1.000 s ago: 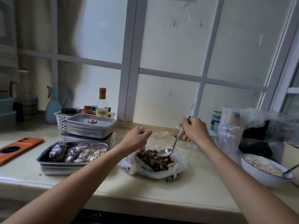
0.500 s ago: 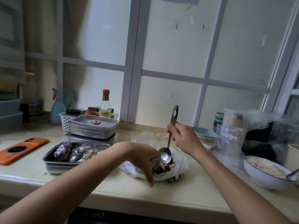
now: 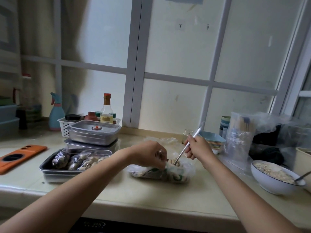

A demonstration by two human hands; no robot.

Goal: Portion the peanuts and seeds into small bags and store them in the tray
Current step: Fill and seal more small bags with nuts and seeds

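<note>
A clear plastic bag of peanuts and seeds lies on the counter's middle. My left hand curls over the bag's near rim and grips the plastic there. My right hand holds a metal spoon by its handle; the bowl end is sunk into the bag and hidden. Left of the bag stands a steel tray holding several small filled bags.
A lidded steel box stands stacked behind the tray, beside a white basket of bottles and a spray bottle. An orange board lies far left. A white bowl of seeds, stacked plates and empty bags stand right.
The spoon has gone from upright above the bag to dipped inside it. My left hand has dropped onto the bag's rim. The camera has moved closer.
</note>
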